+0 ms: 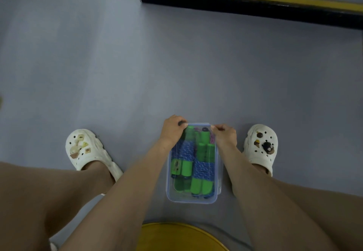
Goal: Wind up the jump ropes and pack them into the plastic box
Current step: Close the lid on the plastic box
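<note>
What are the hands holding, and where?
The plastic box: the left hand grips its far left corner, and the right hand pinches its far right corner.

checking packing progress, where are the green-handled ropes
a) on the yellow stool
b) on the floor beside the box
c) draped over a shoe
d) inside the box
d: the ropes lie wound inside the box, none on the floor around it.
</note>
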